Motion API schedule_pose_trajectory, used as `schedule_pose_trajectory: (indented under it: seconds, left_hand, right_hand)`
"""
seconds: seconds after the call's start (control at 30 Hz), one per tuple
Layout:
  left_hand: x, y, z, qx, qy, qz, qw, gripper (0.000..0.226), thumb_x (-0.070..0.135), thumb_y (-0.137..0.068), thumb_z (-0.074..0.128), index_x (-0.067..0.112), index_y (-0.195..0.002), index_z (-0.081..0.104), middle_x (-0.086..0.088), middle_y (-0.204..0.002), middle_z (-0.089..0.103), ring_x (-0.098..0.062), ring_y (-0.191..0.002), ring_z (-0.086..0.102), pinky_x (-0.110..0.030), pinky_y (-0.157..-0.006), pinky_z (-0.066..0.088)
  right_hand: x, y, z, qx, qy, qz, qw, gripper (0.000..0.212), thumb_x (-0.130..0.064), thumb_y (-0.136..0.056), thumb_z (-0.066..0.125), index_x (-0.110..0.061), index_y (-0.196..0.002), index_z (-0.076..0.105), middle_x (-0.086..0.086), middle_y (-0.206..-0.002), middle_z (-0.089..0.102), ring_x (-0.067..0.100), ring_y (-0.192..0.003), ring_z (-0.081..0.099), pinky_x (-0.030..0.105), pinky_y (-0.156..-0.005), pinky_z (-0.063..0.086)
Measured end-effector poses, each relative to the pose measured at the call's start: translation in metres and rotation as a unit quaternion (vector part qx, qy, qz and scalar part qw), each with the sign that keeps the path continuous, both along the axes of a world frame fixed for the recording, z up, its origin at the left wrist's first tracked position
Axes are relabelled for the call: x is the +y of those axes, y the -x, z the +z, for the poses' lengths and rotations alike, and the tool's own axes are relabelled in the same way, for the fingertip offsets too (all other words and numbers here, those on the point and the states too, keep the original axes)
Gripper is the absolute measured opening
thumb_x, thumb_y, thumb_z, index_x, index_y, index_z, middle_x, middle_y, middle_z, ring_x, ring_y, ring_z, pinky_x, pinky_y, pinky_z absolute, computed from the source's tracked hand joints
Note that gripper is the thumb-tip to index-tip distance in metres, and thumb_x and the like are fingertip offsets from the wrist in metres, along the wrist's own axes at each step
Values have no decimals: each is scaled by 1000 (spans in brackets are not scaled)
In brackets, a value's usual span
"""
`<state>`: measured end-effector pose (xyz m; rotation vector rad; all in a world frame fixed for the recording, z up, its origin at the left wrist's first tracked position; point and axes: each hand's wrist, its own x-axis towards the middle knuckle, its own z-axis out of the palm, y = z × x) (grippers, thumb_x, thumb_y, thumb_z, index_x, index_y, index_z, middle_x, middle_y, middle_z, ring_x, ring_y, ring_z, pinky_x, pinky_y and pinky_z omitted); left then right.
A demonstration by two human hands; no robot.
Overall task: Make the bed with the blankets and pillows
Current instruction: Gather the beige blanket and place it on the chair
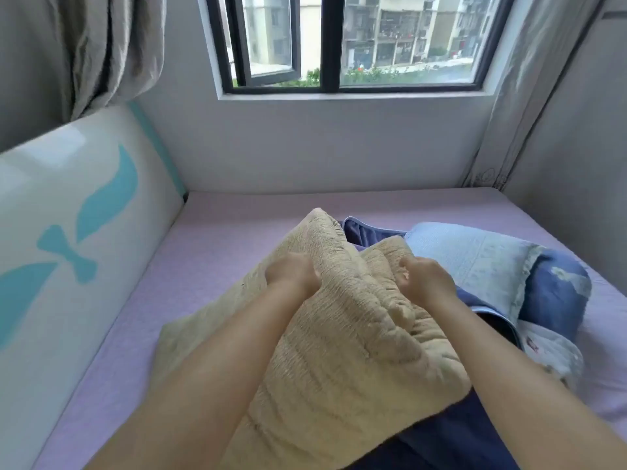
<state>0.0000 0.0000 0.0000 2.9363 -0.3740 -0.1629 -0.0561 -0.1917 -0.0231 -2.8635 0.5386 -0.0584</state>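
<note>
Head view: both hands, left hand (292, 273) and right hand (426, 279), fingers clenched on tan blanket (339, 351); its ridge runs away toward window (342, 45).

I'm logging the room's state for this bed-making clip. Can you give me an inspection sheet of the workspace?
Surface: bed with lilac sheet, mostly bare, headboard on the left.
Job's things: beige blanket bunched mid-bed; dark blue blanket beneath it; light blue pillow to the right; blue patterned bedding beside it.
Clutter: nothing seen.
Grippers: left hand and right hand each closed in a grip on the beige blanket.
Cables: nothing seen.
Surroundings: window partly open, curtains at both sides.
</note>
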Motion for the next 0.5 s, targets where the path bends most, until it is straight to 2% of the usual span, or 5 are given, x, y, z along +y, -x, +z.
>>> schedule_pose_trajectory:
  seconds: [0.23,0.3,0.37,0.43,0.5]
  left_hand:
    - [-60,-67,-41,151,156,126,968,82,57,-80,55,12,-144,29,-11,-146,42,-30,-133,41,-39,-106,39]
    - [-73,-81,-54,183,171,142,958,96,57,-75,61,13,-148,17,-14,-148,38,-32,-134,38,-42,-110,36]
    - [-84,-91,-63,233,165,160,945,108,49,-73,65,11,-150,0,-17,-149,33,-33,-134,37,-41,-111,35]
    - [-91,-97,-65,266,161,166,936,111,41,-75,65,5,-149,-10,-18,-149,30,-32,-134,37,-36,-110,36]
    - [-94,-99,-67,283,168,173,928,114,40,-74,69,1,-148,-8,-17,-150,29,-30,-135,36,-33,-108,35]
  right_hand:
    - [-70,-65,-57,138,-169,-29,975,65,-52,-83,54,-20,-137,41,12,-145,41,30,-135,34,42,-111,31]
    - [-76,-81,-70,175,-180,-7,968,61,-66,-76,52,-32,-127,52,13,-145,40,30,-137,27,43,-114,25]
    - [-83,-99,-89,209,-184,-28,960,76,-94,-46,38,-42,-97,62,15,-141,44,33,-132,29,47,-110,26]
    - [-86,-114,-107,203,-203,-66,956,116,-102,-21,25,-32,-105,64,16,-145,38,37,-132,28,49,-107,30]
    - [-83,-120,-104,200,-209,-96,952,124,-98,-36,36,-15,-127,52,17,-146,33,37,-133,30,48,-105,33]
